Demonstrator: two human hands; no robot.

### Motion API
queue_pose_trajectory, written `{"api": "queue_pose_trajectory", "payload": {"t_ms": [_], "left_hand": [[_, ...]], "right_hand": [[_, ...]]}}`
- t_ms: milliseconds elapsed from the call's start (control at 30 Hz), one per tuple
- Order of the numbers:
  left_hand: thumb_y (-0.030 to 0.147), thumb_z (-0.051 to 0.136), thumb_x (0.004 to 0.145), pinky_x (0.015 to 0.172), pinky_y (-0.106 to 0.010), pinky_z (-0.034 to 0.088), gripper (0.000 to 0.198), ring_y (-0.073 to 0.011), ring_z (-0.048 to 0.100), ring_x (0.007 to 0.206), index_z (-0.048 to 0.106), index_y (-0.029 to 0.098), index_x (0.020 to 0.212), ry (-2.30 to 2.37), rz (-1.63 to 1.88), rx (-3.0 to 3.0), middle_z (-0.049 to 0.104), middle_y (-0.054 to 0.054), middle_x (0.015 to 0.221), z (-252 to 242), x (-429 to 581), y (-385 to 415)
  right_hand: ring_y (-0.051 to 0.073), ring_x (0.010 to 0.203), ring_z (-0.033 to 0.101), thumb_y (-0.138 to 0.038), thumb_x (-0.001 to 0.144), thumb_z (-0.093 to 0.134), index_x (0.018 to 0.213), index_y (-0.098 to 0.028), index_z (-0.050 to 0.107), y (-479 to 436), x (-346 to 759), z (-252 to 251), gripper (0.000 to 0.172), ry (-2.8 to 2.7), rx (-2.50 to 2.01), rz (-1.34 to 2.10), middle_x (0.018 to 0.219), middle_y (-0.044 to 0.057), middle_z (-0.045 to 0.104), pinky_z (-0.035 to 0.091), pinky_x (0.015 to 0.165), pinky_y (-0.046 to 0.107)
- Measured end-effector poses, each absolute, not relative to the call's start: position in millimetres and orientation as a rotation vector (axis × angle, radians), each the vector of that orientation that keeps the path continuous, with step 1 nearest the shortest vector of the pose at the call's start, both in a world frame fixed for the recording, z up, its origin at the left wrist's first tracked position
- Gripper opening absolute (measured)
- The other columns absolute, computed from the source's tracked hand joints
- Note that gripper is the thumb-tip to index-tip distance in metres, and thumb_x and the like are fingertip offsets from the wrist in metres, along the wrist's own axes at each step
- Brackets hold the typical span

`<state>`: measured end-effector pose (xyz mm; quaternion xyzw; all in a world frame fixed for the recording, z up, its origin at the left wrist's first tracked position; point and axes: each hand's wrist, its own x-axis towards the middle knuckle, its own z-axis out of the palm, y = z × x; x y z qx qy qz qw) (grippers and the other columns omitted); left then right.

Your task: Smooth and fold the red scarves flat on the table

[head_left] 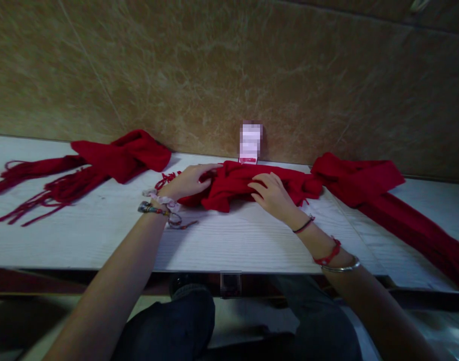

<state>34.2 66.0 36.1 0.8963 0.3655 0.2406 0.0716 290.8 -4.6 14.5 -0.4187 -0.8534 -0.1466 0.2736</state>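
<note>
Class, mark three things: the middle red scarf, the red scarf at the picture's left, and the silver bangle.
Middle red scarf (231,184): head view, on its bunched cloth.
Left red scarf (126,159): head view, on the folded body, away from the fringe.
Silver bangle (341,270): head view, on its lower curve.

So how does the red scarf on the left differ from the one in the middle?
The left scarf lies with long fringed tails spread out, while the middle scarf is bunched up, with only bits of fringe showing. The left scarf has no hand on it; the middle scarf has the left hand and right hand on it. Both are red and lie on the pale table.
</note>
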Motion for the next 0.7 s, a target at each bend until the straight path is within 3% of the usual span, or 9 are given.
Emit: {"api": "queue_pose_trajectory", "payload": {"t_ms": [200,400,533,600,700], "left_hand": [[0.021,0.047,0.072,0.083,-0.03,0.047,0.047,-0.0175,0.063,0.088,0.054,0.02,0.119,1.118,0.81,2.621,0.067,-0.002,0.1,39,42,60],[0.022,0.051,0.076,0.082,-0.03,0.045,0.025,-0.0169,0.061,0.087,0.063,0.019,0.098,1.502,1.451,2.398,0.068,-0.002,0.09,46,44,53],[0.019,0.048,0.078,0.083,-0.03,0.044,0.026,-0.0146,0.06,0.09,0.06,0.015,0.1,1.635,1.816,2.16,0.067,-0.003,0.094,50,37,56],[0.019,0.047,0.077,0.08,-0.03,0.044,0.028,-0.0151,0.06,0.088,0.059,0.014,0.102,1.685,1.74,2.156,0.067,-0.003,0.092,47,33,61],[0.018,0.049,0.075,0.074,-0.031,0.046,0.031,-0.0187,0.062,0.083,0.06,0.018,0.104,1.775,1.212,2.337,0.067,-0.003,0.085,37,29,69]], "right_hand": [[0.023,0.103,0.049,-0.016,0.084,0.042,0.086,-0.02,0.058,-3,296,20,0.016,-2.158,-1.182,-0.416,0.105,0.011,0.057,0.032,0.096,0.044],[0.023,0.093,0.049,-0.015,0.082,0.039,0.079,-0.022,0.049,0,330,38,0.012,-1.739,-1.173,-0.419,0.092,0.008,0.051,0.04,0.085,0.043],[0.023,0.089,0.046,-0.02,0.081,0.039,0.076,-0.023,0.045,1,363,48,0.008,-1.384,-1.148,-0.549,0.086,0.007,0.045,0.039,0.084,0.045],[0.022,0.086,0.046,-0.019,0.079,0.04,0.074,-0.023,0.045,6,373,44,0.008,-1.326,-1.182,-0.577,0.084,0.006,0.044,0.041,0.082,0.044],[0.02,0.076,0.048,-0.019,0.076,0.045,0.067,-0.022,0.047,18,378,28,0.01,-1.554,-1.303,-0.455,0.078,0.004,0.044,0.045,0.076,0.042]]}}
